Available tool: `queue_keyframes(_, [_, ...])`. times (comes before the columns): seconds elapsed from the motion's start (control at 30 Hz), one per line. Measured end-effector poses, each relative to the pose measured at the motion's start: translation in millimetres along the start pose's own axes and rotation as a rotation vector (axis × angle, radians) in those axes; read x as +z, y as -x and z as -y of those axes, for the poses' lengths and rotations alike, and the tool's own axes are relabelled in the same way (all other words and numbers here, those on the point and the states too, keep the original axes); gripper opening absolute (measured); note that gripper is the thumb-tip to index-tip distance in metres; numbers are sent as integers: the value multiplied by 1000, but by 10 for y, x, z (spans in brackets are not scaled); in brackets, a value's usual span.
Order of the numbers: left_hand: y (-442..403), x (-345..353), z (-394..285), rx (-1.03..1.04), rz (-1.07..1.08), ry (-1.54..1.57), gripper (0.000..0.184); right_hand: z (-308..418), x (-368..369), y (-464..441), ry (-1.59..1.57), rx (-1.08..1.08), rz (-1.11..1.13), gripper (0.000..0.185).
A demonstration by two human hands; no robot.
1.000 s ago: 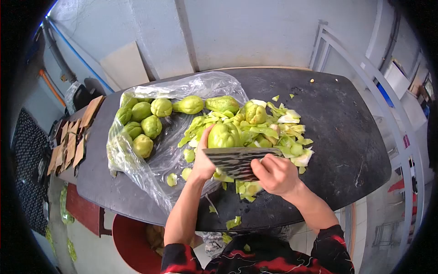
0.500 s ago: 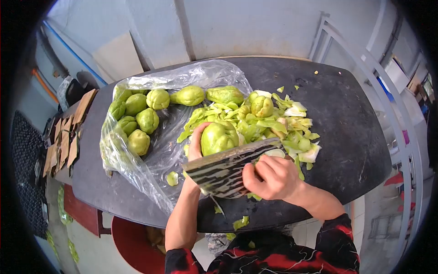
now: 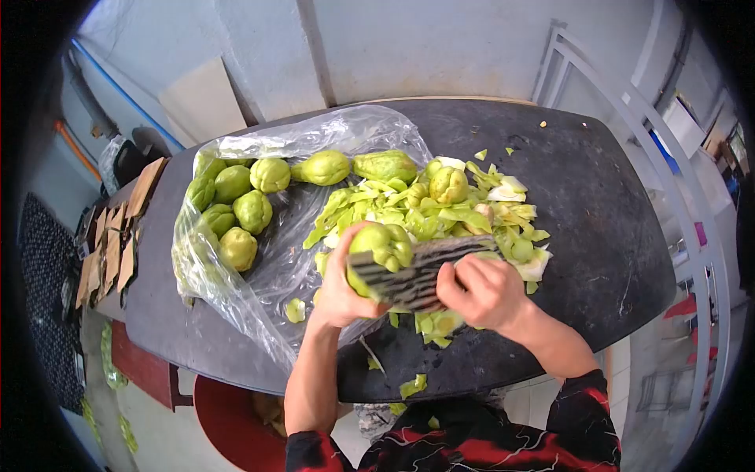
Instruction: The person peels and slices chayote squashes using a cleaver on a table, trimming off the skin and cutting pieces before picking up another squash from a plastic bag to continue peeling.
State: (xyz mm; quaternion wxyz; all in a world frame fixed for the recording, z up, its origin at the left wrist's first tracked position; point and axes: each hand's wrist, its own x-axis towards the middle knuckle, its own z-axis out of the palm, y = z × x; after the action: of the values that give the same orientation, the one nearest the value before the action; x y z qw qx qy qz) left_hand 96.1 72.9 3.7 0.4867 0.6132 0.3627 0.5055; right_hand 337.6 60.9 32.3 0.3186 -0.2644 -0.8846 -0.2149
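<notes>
My left hand [image 3: 344, 289] is wrapped round a green chayote [image 3: 385, 242] above the near middle of the table. In my right hand [image 3: 486, 291] is a broad cleaver [image 3: 417, 271] with a dark striped blade, which lies across the lower front of the chayote. The blade hides part of the chayote and some of my left fingers. Behind and right of the hands spreads a heap of green peelings [image 3: 425, 224], with another chayote [image 3: 449, 186] on top. Several whole chayotes [image 3: 253, 211] sit in a clear plastic bag [image 3: 271, 315] to the left.
The black table [image 3: 598, 236] has scraps near its front edge. A red bin [image 3: 228, 417] stands below the front left, beside a dark red stool [image 3: 145, 362]. Cardboard pieces [image 3: 118, 252] lie at the far left. A metal railing [image 3: 668, 165] runs along the right.
The cleaver has swung to a flatter angle and risen slightly against the chayote, with my right hand shifting up and right. My left hand has turned and still grips the chayote.
</notes>
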Motion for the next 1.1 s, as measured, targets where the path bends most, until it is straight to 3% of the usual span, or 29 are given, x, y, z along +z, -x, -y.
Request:
queue_keyframes(0.07, [42,45,14,-38,53,-61,101,-5,29,-24,4,-53,-62,13])
queue_keyframes(0.1, [25,17,197,16,41,-25,101,-104,90,-8,-5,-12,-6,12])
queue_keyframes(0.17, [46,43,-43,-99,-27,40,99,-329,315,139,3,192,84,11])
queue_keyframes(0.23, [16,-48,13,-43,-37,17,98,-415,280,177,12,209,77,9])
queue_keyframes(0.37, [48,-99,64,-139,-153,242,104,-317,203,172,-36,227,90,12])
queue_keyframes(0.5, [26,-150,-85,83,-217,814,93,-337,213,207,-66,260,55,15])
queue_keyframes(0.63, [73,-269,349,-131,188,1115,101,-296,161,160,-120,258,25,20])
queue_keyframes(0.67, [99,-230,333,-100,166,1172,94,-269,183,174,-119,259,14,22])
queue_keyframes(0.83, [137,-232,33,30,12,1144,94,-245,158,243,-177,238,-12,25])
queue_keyframes(0.9, [125,-308,137,0,-20,929,94,-241,158,203,-192,221,-48,23])
queue_keyframes(0.93, [138,-300,154,-119,-101,890,92,-227,154,183,-197,216,-47,23])
queue_keyframes(1.03, [77,-150,92,-20,-251,420,89,-148,101,142,-131,137,-17,20])
queue_keyframes(1.07, [54,-134,137,-26,-243,422,89,-104,88,117,-99,79,-22,18])
queue_keyframes(1.1, [26,-121,191,99,-291,148,89,-60,71,89,-68,22,-25,17])
